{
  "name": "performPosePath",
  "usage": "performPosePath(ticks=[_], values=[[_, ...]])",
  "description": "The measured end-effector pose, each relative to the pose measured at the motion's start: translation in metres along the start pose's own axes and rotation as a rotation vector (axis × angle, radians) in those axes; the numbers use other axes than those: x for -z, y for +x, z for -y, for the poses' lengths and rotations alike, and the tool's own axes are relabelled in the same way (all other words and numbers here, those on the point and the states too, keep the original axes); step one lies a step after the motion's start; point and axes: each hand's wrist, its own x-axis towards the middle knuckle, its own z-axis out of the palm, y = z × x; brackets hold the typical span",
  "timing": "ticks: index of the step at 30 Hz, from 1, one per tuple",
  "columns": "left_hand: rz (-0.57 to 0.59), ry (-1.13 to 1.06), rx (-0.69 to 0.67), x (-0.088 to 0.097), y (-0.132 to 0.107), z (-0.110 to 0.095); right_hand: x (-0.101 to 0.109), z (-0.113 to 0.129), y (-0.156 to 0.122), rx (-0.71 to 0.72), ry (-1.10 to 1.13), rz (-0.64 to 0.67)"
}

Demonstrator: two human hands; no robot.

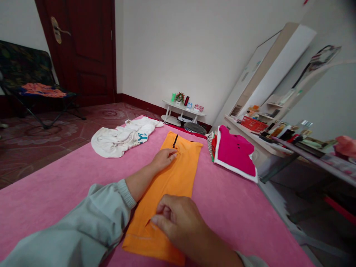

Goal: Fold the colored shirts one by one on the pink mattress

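item: orange garment (178,174), folded into a long narrow strip, lying flat on the pink cover (55,178), with a short black mark near its far edge

left hand (164,157): laid flat on the far part of the strip, fingers stretched out and together, gripping nothing, only resting on the cloth

right hand (178,218): on the near part, fingers curled in, thumb and fingertips pinching a small fold of the orange cloth

nearby: crumpled white garment (119,139) to the left on the cover, apart from the strip; folded pink top (236,152) with white trim to the right, at the cover's edge
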Motion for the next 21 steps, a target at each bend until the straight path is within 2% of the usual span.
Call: performPosePath(ticks=[4, 7, 14, 17, 21], values=[[0.042, 0.008, -0.034, -0.001, 0.001, -0.001, -0.027, -0.02, 0.004, 0.097, -0.152, -0.081], [0.078, 0.03, -0.019, -0.002, 0.006, -0.003, -0.038, -0.022, 0.002, 0.159, -0.215, -0.084], [0.105, 0.041, 0.168, -0.013, 0.054, 0.002, -0.028, -0.012, 0.002, 0.136, -0.253, -0.029], [0.063, 0.059, 0.248, -0.021, 0.071, 0.006, -0.026, -0.011, 0.004, 0.139, -0.268, 0.004], [-0.051, 0.075, 0.299, -0.029, 0.077, 0.01, -0.029, -0.015, 0.005, 0.207, -0.25, 0.009]])
